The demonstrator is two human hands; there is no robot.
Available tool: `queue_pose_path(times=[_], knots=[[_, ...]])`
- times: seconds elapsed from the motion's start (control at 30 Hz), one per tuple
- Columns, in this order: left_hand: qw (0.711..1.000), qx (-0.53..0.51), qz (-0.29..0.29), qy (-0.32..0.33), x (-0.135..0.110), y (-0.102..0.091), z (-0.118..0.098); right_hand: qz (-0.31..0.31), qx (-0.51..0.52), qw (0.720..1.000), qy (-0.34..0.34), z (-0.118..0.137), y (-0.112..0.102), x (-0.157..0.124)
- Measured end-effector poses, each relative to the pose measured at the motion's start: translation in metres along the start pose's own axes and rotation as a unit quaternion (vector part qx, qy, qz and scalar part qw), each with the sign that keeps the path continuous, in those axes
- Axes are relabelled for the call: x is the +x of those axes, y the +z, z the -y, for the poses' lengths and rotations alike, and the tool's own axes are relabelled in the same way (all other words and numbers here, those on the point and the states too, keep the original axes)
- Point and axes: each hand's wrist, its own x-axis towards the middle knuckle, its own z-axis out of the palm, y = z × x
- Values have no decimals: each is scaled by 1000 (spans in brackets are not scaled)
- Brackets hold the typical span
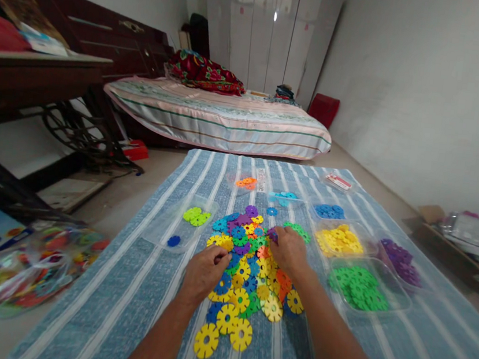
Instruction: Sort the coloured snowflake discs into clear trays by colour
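A mixed pile of notched plastic discs, with yellow discs (pixel 240 300) at its near end, lies on the striped cloth. My left hand (pixel 206 268) is at the pile's left side, fingers curled together; whatever they may hold is hidden. At the pile's far right, my right hand (pixel 290 248) pinches a purple disc (pixel 273 235). Clear tubs at the right hold sorted discs: green discs (pixel 359 287), yellow discs (pixel 340 240), purple discs (pixel 400 261) and blue discs (pixel 328 211). Farther off, tubs hold orange discs (pixel 246 183) and light blue discs (pixel 285 198).
To the left, a clear lid-like tray (pixel 157 225) carries lime discs (pixel 196 216) and a dark blue disc (pixel 174 241). A small clear box (pixel 339 182) sits at the far right corner. Beyond stand a bed (pixel 220 119) and, leftward, a sewing table (pixel 38 70). Bags of toys (pixel 31 270) lie on the floor.
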Motion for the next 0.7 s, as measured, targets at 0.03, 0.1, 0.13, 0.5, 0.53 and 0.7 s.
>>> queue_pose_path(times=[0.03,0.1,0.13,0.5,0.53,0.7], knots=[[1000,0,0,0,0,0,0,-1,2,1000,4,-1,1,1],[1000,0,3,0,0,-1,-1,0,8,1000,8,-3,3,4],[1000,1,5,0,0,-1,-1,1,12,1000,8,-4,3,5],[1000,13,-3,4,1,0,-1,-169,112,979,-4,-27,-9,-17],[1000,14,-2,5,1,0,-1,-206,117,971,-8,-38,-13,-22],[1000,10,-2,10,1,1,1,-343,16,938,50,-124,-44,-46]])
